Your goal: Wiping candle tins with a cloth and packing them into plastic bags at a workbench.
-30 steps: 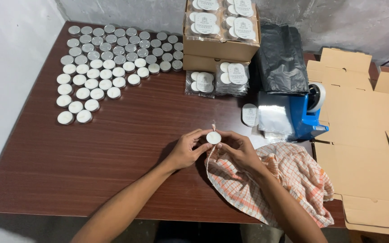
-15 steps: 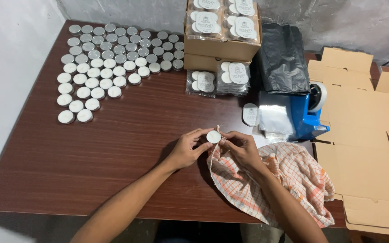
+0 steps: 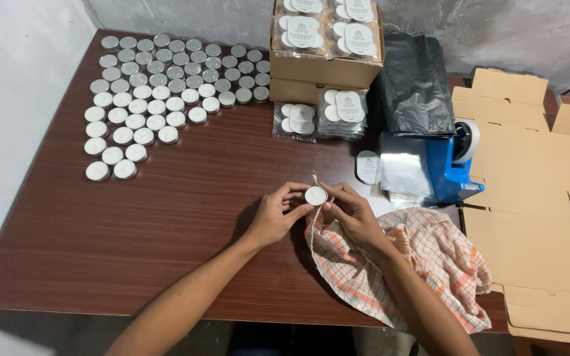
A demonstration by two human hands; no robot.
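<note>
Both hands meet over brown counter (image 3: pixel 166 217): left hand (image 3: pixel 275 214) & right hand (image 3: pixel 354 212) w/ fingers pinched on one small white tealight (image 3: pixel 315 195), held just above the checked orange cloth (image 3: pixel 423 264). Rows of tealights (image 3: pixel 159 92) far left; blue tape dispenser (image 3: pixel 450 165) nearby at right.

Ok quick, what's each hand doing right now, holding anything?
Left hand: closed on the small white round candle, fingertips at its left edge.
Right hand: closed on the same candle from the right, resting over the checked cloth.

Brown carton (image 3: pixel 324 66), clear labelled packs (image 3: pixel 324 118)
</note>
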